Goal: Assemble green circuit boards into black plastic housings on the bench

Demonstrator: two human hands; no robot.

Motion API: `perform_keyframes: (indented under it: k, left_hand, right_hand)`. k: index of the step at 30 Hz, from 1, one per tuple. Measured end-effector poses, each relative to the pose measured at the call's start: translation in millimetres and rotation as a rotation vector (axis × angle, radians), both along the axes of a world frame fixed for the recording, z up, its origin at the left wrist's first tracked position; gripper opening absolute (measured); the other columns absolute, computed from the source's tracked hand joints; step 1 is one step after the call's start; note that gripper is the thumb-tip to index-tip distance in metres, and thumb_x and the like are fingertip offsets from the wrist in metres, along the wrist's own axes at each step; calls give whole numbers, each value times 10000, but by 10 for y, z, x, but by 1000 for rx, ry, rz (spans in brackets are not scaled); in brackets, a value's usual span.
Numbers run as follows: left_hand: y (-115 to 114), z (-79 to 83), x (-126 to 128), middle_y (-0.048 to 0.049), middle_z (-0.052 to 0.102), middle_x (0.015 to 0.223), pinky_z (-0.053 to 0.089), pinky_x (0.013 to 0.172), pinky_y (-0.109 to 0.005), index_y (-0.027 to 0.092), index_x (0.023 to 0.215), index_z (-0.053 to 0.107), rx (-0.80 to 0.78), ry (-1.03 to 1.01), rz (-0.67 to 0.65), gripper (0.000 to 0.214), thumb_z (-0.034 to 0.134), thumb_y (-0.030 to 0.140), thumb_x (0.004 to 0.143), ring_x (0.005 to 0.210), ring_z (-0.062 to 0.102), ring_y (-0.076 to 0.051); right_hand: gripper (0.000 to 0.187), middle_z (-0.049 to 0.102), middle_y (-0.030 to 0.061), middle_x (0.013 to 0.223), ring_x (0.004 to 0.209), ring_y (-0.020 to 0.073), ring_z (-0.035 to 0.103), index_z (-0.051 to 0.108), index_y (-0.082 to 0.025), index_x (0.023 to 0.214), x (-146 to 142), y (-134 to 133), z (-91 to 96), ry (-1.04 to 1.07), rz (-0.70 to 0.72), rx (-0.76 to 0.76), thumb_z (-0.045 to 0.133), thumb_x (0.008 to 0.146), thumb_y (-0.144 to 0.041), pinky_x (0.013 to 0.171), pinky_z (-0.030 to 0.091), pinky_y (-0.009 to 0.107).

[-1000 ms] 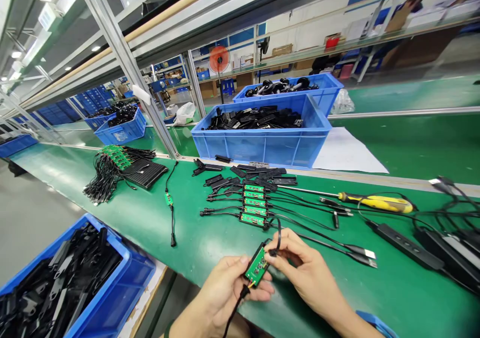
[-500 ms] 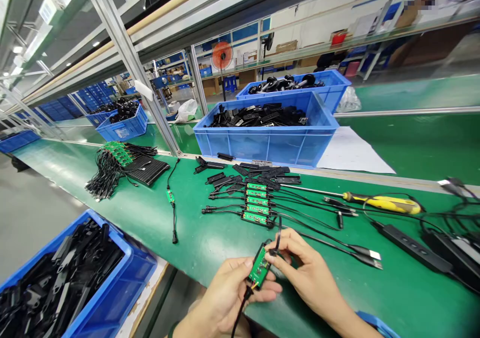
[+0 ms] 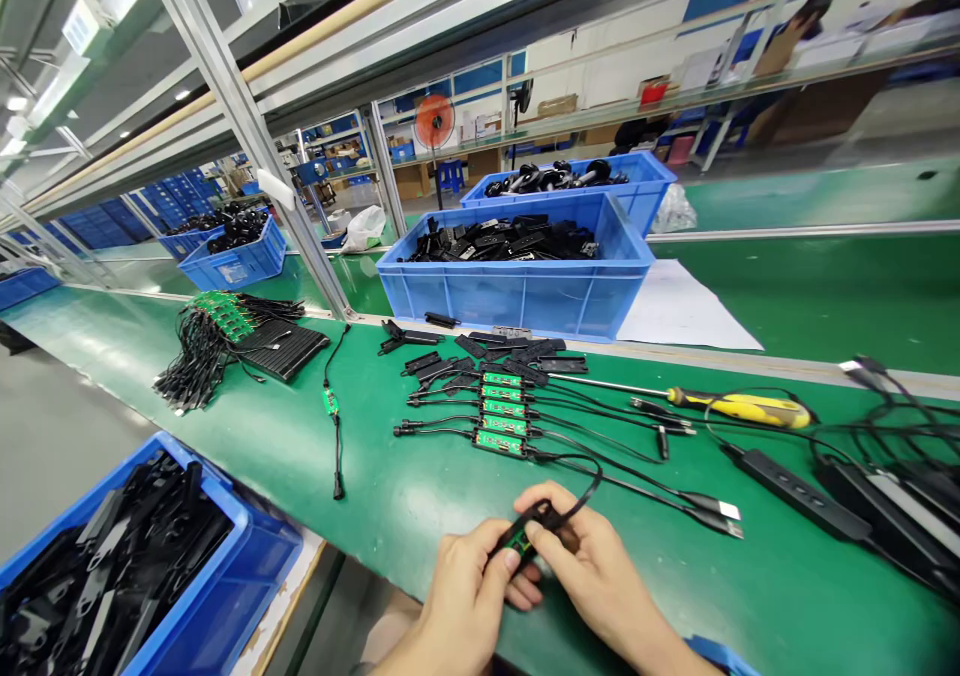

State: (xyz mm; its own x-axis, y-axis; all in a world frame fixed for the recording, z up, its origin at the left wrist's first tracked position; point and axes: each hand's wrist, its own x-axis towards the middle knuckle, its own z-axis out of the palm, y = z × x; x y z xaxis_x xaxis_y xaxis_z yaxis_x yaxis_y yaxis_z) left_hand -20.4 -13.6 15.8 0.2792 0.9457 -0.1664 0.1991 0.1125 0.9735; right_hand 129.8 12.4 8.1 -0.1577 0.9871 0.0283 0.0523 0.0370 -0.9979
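Between my two hands, above the front edge of the green bench, is a small green circuit board [image 3: 523, 544] in a black housing. My left hand [image 3: 469, 581] is closed around its lower left end, thumb on top. The thumb and fingers of my right hand [image 3: 574, 546] pinch its upper end, where a black cable [image 3: 592, 491] loops out. Fingers hide much of the board. Just beyond lies a row of several cased circuit boards [image 3: 501, 412] with black cables to both sides. A lone board with cables [image 3: 331, 402] rests to the left.
Black plastic covers [image 3: 517, 351] lie scattered behind the row, before a blue bin [image 3: 517, 291] of black parts. A yellow-handled screwdriver [image 3: 739, 406] and a black inline controller [image 3: 799, 494] are on the right. Another blue bin [image 3: 225, 576] stands lower left; bundled boards [image 3: 225, 316] lie far left.
The board has turned and sits lower behind my fingers. My right hand has closed in on its upper end, and the cable there now bends in a loop to the right.
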Motion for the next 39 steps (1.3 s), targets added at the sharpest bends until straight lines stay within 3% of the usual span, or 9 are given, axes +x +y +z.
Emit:
perform_keyframes:
  k: [4, 7, 12, 15, 19, 22, 26, 31, 39]
  left_hand:
    - [48, 22, -83, -97, 702, 850, 532, 706, -273, 135, 1036, 697, 61, 19, -28, 389, 483, 449, 955, 739, 680, -195]
    - [169, 106, -246, -72, 641, 883, 472, 746, -264, 161, 978, 740, 166, 123, -56, 276, 567, 365, 913, 822, 603, -187]
    - [415, 232, -497, 0, 647, 763, 405, 628, -230, 196, 1105, 715, 79, 226, -156, 306, 656, 185, 806, 664, 535, -135]
    - [512, 234, -545, -18, 681, 893, 424, 781, -268, 265, 1007, 774, 219, 431, -196, 267, 668, 137, 799, 840, 594, -169]
    - [574, 174, -517, -27, 643, 898, 425, 822, -288, 329, 1013, 775, 258, 577, -212, 300, 714, 146, 783, 896, 590, -185]
    - [591, 141, -489, -18, 640, 819, 424, 782, -279, 318, 998, 781, 243, 586, -220, 283, 724, 152, 776, 841, 590, -178]
    - [596, 138, -475, -14, 634, 796, 420, 760, -276, 324, 985, 782, 245, 607, -219, 266, 728, 167, 777, 826, 582, -180]
    - [577, 132, -461, -18, 631, 803, 421, 770, -284, 329, 991, 780, 226, 639, -215, 245, 742, 202, 784, 838, 579, -185]
    - [584, 178, -440, -27, 623, 833, 429, 783, -298, 326, 1015, 775, 202, 687, -244, 243, 709, 207, 813, 875, 584, -198]
  right_hand:
    - [221, 647, 48, 866, 800, 191, 637, 661, -210, 979, 61, 12, 57, 10, 19, 122, 642, 820, -361, 739, 537, 309]
    - [620, 625, 101, 1169, 1059, 244, 615, 554, -275, 1313, 164, 87, 191, 278, 90, 195, 751, 752, -452, 925, 505, 390]
    - [375, 617, 37, 771, 620, 161, 588, 691, -277, 1070, 457, 173, 528, 607, -105, 176, 611, 832, -556, 588, 532, 314]
    - [221, 580, -13, 642, 466, 126, 519, 684, -300, 972, 721, 132, 568, 331, -230, 168, 608, 868, -479, 459, 457, 264]
    - [263, 613, 8, 594, 506, 174, 602, 685, -255, 739, 975, 65, 365, -541, 89, 232, 583, 900, -437, 492, 482, 288]
    - [291, 673, 42, 727, 638, 218, 657, 694, -248, 713, 893, 61, 184, -952, 157, 520, 562, 909, -417, 580, 513, 336]
    - [205, 706, 60, 925, 821, 211, 667, 667, -233, 1057, 529, 119, 47, -969, 204, 739, 499, 964, -305, 711, 525, 330]
    - [140, 661, 17, 810, 749, 187, 618, 618, -233, 883, 324, 216, 3, -1002, 375, 688, 508, 960, -196, 665, 457, 304]
    - [233, 625, 21, 725, 661, 154, 574, 641, -213, 902, 335, 136, -122, -884, 205, 817, 437, 1013, -237, 641, 404, 281]
